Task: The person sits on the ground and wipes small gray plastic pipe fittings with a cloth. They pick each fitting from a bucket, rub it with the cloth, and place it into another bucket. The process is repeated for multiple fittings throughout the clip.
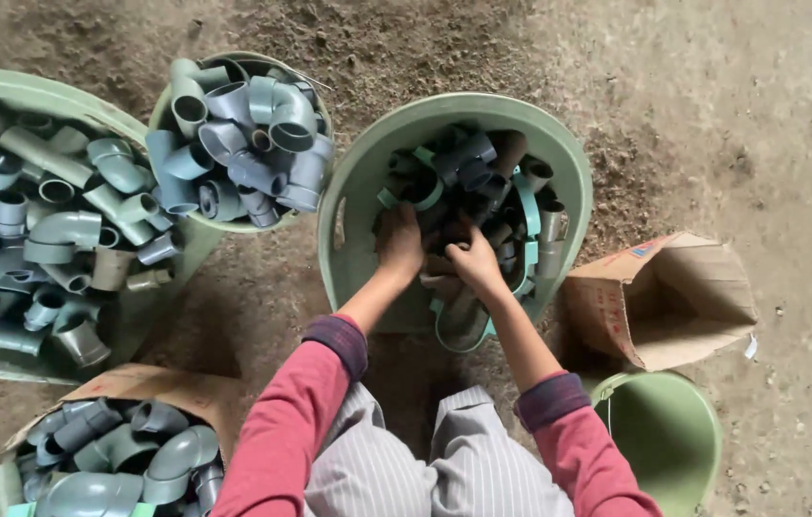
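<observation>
Both my hands reach down into a pale green plastic basin [358, 182] that stands on the dirt floor in front of me. Dark pipe fittings and teal rings [483, 182] fill it. My left hand [399, 239] is buried among the fittings at the basin's left side, fingers down. Close beside it, my right hand [473, 260] is curled over some fittings, and the pile hides its fingertips. Whether either hand has closed on a piece is hidden. My sleeves are red with dark cuffs.
A green bucket [238, 144] heaped with grey pipe elbows stands at upper left. A large green tub [37, 220] of mixed fittings sits far left. A cardboard-lined container [128, 450] of grey elbows is at lower left. An open cardboard box [660, 297] and a green bucket [665, 431] are at the right.
</observation>
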